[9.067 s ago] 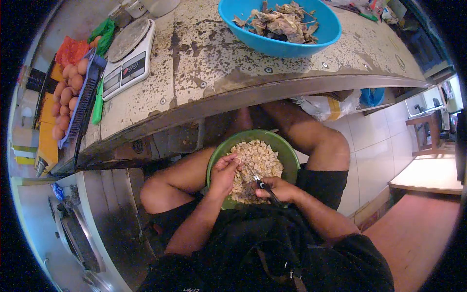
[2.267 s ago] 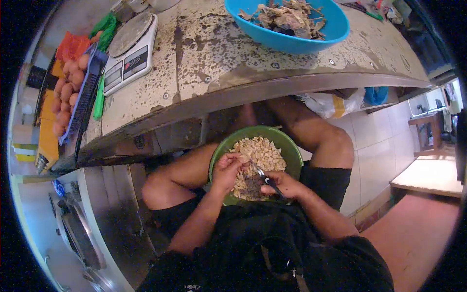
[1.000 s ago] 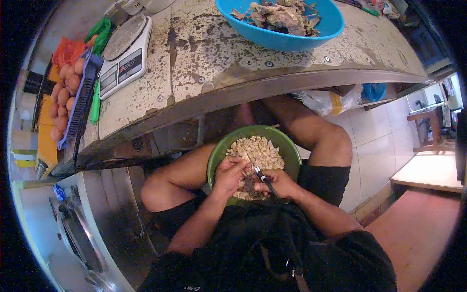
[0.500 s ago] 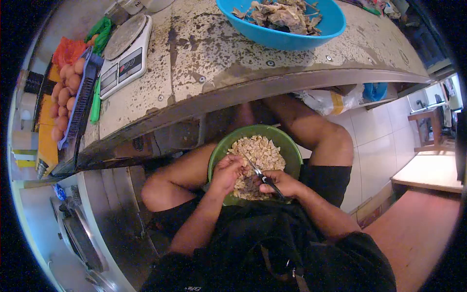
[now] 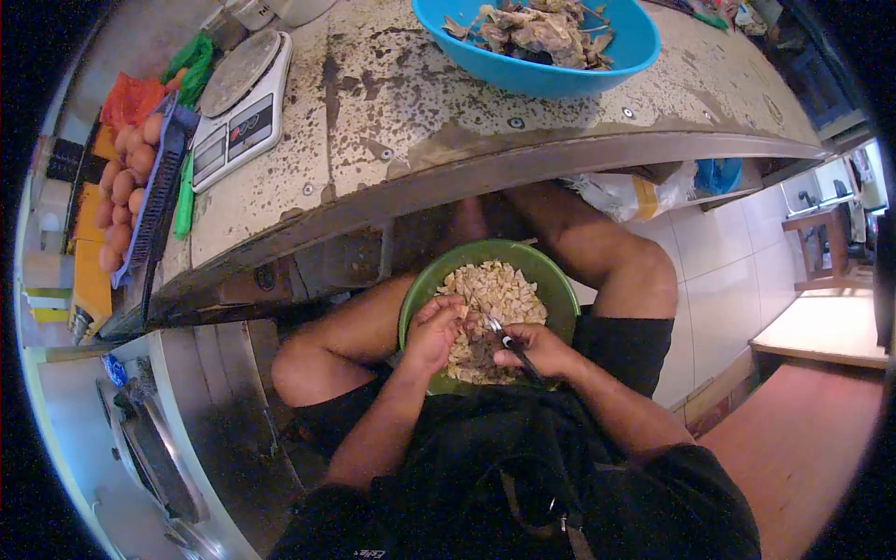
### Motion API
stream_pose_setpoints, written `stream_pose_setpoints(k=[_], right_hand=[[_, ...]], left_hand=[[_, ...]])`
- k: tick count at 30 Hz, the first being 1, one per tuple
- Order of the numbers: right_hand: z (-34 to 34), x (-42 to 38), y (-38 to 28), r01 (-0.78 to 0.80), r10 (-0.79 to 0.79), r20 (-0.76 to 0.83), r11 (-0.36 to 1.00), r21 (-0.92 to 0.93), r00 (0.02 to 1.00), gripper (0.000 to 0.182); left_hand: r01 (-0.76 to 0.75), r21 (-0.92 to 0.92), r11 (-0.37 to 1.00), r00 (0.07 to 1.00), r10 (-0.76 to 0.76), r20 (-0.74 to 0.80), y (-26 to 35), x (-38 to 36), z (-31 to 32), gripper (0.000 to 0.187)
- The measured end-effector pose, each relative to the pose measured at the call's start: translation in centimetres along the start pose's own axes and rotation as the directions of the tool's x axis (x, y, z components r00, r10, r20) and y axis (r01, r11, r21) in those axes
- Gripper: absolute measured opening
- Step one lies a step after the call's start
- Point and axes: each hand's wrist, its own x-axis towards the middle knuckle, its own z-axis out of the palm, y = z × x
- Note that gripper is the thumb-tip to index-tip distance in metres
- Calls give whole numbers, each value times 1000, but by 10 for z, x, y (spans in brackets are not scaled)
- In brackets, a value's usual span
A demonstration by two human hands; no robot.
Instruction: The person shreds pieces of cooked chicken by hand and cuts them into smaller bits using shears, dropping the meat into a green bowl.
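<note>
A green bowl [image 5: 416,297] rests in my lap, filled with small pale chopped pieces [image 5: 499,283] that look like cooked meat. A darker clump [image 5: 487,357] lies near its lower middle. My left hand [image 5: 435,331] is over the bowl's left side, its fingertips pinching a small piece of meat [image 5: 463,311]. Scissors [image 5: 513,348] with black handles and silver blades are in my right hand [image 5: 539,351], over the bowl's right side. The blades point up and left toward my left fingertips and stand a little apart.
On the speckled worktop [image 5: 373,112] in front are a blue basin [image 5: 551,84] of bony scraps and a white kitchen scale [image 5: 241,126]. A tray of brown eggs [image 5: 126,187] is at the left. My bent knees flank the bowl under the worktop edge.
The scissor blades have parted and tilted slightly. My left fingertips have shifted a little with the piece. The bowl stays in place.
</note>
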Motion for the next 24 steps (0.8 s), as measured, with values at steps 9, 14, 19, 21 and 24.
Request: stream_pose_setpoints(k=[9,14,19,21,24], right_hand=[[-5,4,16,86,-83,41,994,-71,996,59],[-2,1,13,68,-50,117,985,-157,992,61],[-2,5,16,50,-37,173,996,-71,984,62],[-3,2,9,51,-33,163,993,-104,986,62],[-2,1,5,52,-35,158,993,-109,987,63]], left_hand=[[-173,83,982,984,176,-37,-5,9,-7,21],[-170,51,984,985,172,-32,-4,9,-7,18],[-112,162,980,986,130,-103,-9,4,-2,17],[-121,210,970,988,137,-67,-10,3,-3,15],[-149,213,966,985,165,-59,-11,2,-1,15]])
